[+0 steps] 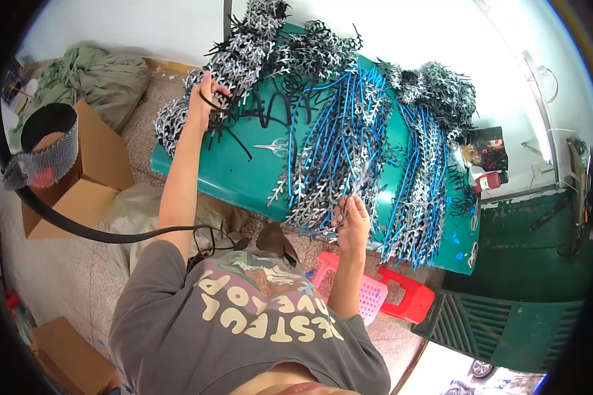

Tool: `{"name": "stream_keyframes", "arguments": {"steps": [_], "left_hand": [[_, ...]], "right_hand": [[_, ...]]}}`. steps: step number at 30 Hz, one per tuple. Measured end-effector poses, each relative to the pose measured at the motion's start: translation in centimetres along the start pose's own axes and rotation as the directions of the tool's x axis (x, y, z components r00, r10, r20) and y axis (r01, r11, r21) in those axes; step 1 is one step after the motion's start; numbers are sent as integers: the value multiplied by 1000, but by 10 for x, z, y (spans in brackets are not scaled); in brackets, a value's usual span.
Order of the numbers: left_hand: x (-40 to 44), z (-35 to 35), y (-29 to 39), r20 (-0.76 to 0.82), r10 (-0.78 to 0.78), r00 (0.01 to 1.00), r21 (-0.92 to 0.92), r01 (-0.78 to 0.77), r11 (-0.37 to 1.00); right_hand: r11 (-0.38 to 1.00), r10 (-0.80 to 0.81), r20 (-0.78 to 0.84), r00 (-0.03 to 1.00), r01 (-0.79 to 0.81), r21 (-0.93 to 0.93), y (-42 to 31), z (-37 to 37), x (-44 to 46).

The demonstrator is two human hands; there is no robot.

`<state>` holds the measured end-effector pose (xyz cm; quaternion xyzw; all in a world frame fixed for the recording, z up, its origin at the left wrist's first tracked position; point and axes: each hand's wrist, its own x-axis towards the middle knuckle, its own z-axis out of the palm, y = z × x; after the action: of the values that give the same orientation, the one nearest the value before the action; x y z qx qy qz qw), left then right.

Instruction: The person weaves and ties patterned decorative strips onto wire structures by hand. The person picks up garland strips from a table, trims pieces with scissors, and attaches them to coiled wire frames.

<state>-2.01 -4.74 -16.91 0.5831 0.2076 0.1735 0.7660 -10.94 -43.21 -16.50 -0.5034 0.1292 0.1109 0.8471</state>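
Left hand (208, 97) outstretched, right hand (354, 222) nearer

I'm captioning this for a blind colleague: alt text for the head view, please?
A person's left hand is at black strips, the right hand at the lower ends of gray-and-blue leafy strands, over a green table. Scissors lie between the hands.

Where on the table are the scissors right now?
In the head view, the scissors lie slightly left of centre on the green tabletop, just left of the blue-stemmed leafy strands and to the lower right of the left hand.
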Motion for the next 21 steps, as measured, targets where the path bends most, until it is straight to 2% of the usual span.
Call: {"name": "stream_keyframes", "arguments": {"steps": [3,4,6,7,8,9,10,11,14,16,17,18,19,21], "left_hand": [[35,-5,4,-183,59,981,-73,-73,995],[49,-9,7,-181,61,982,-73,-75,995],[70,-17,14,-266,186,946,-42,-204,978],[76,-18,17,-274,189,943,-38,-207,978],[83,-19,20,-301,361,883,244,-295,924],[86,-17,26,-276,525,806,508,-341,791],[88,-13,30,-198,665,720,730,-344,591],[90,-8,33,-195,667,719,731,-347,588],[88,17,39,63,823,564,904,-382,192],[74,47,24,463,703,540,764,-646,-7],[60,65,13,573,614,543,684,-729,6],[40,84,3,676,521,521,594,-803,32],[22,99,-10,716,467,519,559,-827,60],[1,114,-44,815,345,466,454,-883,122]], "right_hand": [[998,62,-15,998,-61,17,-1,-3,9],[996,88,-16,996,-88,20,-2,-4,13],[994,111,7,994,-111,24,-1,-11,20],[991,131,33,991,-132,29,-1,-15,24],[988,150,61,987,-152,32,-2,-18,28],[987,153,68,986,-155,31,-6,-22,30],[988,153,46,987,-155,27,-11,-29,31],[988,152,18,988,-153,28,-14,-36,30],[987,151,-27,988,-150,51,-18,-35,31],[987,145,-52,988,-142,71,-24,-28,33],[987,145,-67,987,-140,77,-24,-23,36],[997,53,-37,998,-51,51,-21,-14,43],[999,-41,-6,999,41,27,-19,-5,50],[996,-85,-55,995,87,36,-22,18,58]]}}
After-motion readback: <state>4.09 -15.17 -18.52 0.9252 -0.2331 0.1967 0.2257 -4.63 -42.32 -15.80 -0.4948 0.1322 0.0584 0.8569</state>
